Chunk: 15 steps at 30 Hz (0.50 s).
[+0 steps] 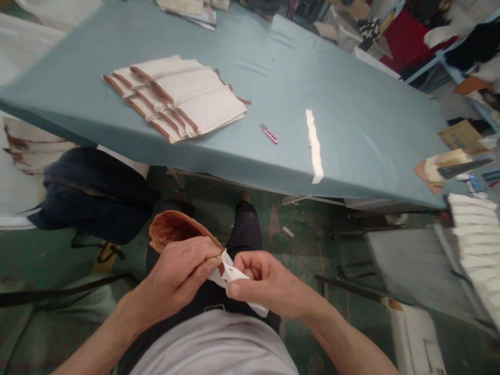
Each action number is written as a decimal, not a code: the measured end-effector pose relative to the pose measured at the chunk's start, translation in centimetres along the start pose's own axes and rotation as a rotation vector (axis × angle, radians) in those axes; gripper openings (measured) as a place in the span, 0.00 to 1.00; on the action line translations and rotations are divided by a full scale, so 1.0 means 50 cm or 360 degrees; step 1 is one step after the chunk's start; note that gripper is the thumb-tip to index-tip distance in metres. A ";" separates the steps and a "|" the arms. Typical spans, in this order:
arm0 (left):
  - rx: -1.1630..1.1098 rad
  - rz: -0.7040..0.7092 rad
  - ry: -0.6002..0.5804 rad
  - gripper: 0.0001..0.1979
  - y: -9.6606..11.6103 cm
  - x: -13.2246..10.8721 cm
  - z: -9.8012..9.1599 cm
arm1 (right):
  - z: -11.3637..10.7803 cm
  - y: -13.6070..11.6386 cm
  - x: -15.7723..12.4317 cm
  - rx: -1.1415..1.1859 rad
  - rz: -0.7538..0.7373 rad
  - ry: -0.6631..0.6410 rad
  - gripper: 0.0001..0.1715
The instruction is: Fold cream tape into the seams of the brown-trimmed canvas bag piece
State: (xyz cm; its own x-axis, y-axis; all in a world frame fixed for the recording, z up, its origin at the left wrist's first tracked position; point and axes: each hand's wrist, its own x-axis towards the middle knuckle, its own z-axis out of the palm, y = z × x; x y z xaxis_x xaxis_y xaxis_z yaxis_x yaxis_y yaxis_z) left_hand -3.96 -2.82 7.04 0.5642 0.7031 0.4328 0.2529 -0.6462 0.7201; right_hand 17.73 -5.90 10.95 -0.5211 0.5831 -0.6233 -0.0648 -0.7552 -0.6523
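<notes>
Close to my body, in the head view, a brown-orange cloth piece [175, 225] bulges out beyond my left hand [182, 271]. That hand pinches its edge, where it meets white cloth [255, 308]. My right hand [263, 278] is closed on the white cloth, thumb on top and fingers curled under. The two hands are a short way apart, with white cloth between the fingertips. Both pieces look connected there, but the fingers hide the join. Ahead on the table lie purple-handled thread snips [269, 134] and a wavy white strip [313, 148].
The blue-covered table [289, 88] spans the front. Folded cream cloths with brown edging [195, 96] lie stacked on its left part. A dark blue garment [94, 192] is at the left, and pleated white cloth [474, 239] at the right. Table legs stand underneath.
</notes>
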 end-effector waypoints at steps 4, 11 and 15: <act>0.0247 0.0316 0.0106 0.11 -0.006 0.000 -0.001 | -0.002 0.019 0.012 0.0211 0.0124 -0.0293 0.35; 0.0565 0.0123 0.0377 0.12 -0.106 -0.041 0.002 | 0.001 0.055 -0.048 0.0308 0.0259 -0.0644 0.36; 0.0562 -0.0151 0.0293 0.10 -0.098 -0.039 0.005 | 0.010 0.017 -0.067 0.0112 0.0007 -0.0039 0.36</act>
State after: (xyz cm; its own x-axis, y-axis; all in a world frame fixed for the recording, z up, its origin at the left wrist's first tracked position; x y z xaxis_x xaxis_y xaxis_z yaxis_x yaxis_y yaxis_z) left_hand -6.11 -1.10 2.51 0.3831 0.7853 0.4863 0.5695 -0.6153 0.5451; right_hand 19.00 -8.66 12.72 -0.5421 0.5726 -0.6150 -0.1214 -0.7775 -0.6170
